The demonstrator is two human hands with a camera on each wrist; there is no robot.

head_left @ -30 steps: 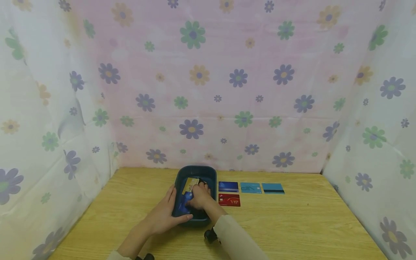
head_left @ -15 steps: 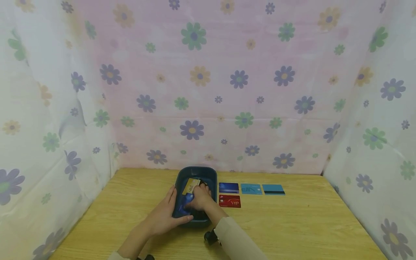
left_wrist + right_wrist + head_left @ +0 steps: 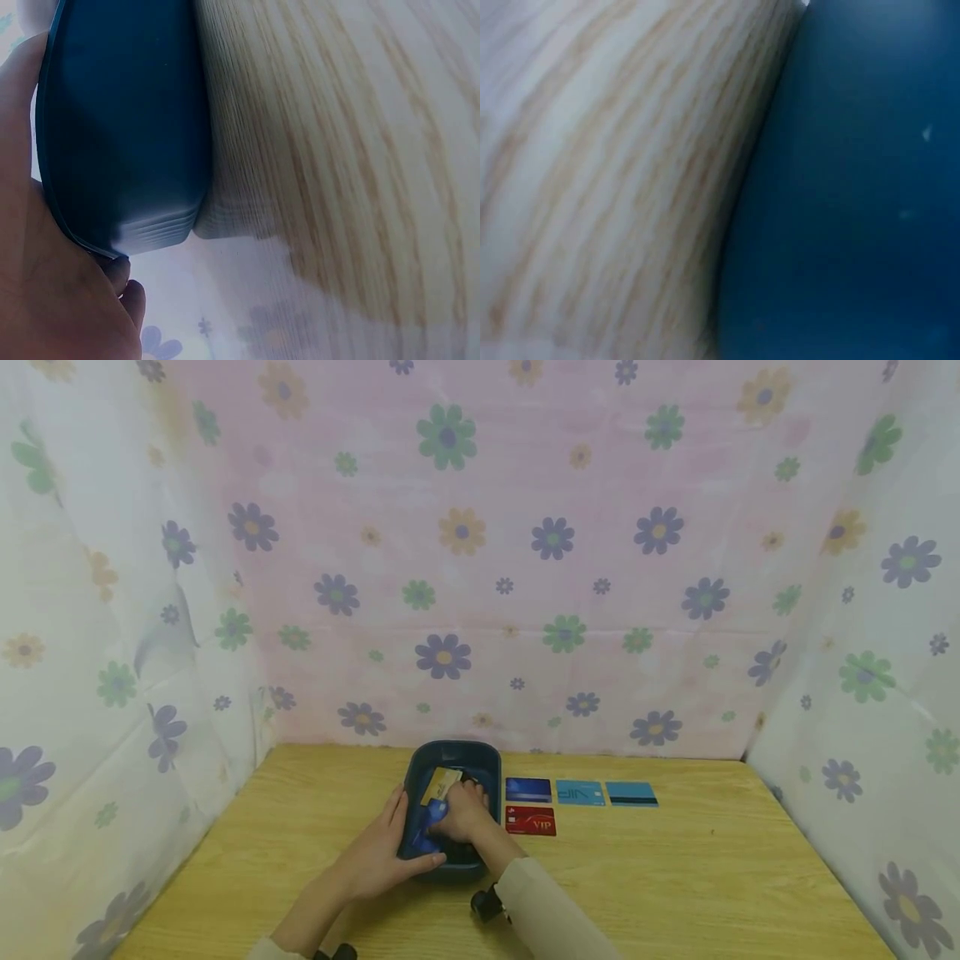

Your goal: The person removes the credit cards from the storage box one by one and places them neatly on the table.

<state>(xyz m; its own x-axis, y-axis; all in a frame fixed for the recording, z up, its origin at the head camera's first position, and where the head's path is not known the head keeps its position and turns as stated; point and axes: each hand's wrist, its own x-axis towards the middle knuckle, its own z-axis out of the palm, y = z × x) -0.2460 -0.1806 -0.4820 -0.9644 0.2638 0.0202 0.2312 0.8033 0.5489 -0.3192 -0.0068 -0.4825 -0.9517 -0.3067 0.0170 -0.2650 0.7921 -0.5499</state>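
In the head view a dark blue plastic bin (image 3: 491,768) stands on the table with several cards inside. My left hand (image 3: 375,852) holds its near left corner, thumb over the near rim and fingers along the left side. The left wrist view shows that hand at the rim of the bin (image 3: 127,112). My right hand (image 3: 461,814) reaches down into the bin, fingers bent. Beside it lie a gold card (image 3: 437,783) and a blue card (image 3: 432,817); cannot tell whether it pinches a card. Only the bin's outer wall (image 3: 855,187) and table show in the right wrist view.
To the right of the bin lie a dark blue card (image 3: 528,789), a light blue VIP card (image 3: 580,792) and a light blue striped card (image 3: 632,794) in a row. A red VIP card (image 3: 531,821) lies below the first. Flowered cloth (image 3: 517,593) encloses the wooden table (image 3: 675,885).
The right hand shifts slightly among the cards inside the bin. The left hand keeps its hold, and the cards on the table stay where they were.
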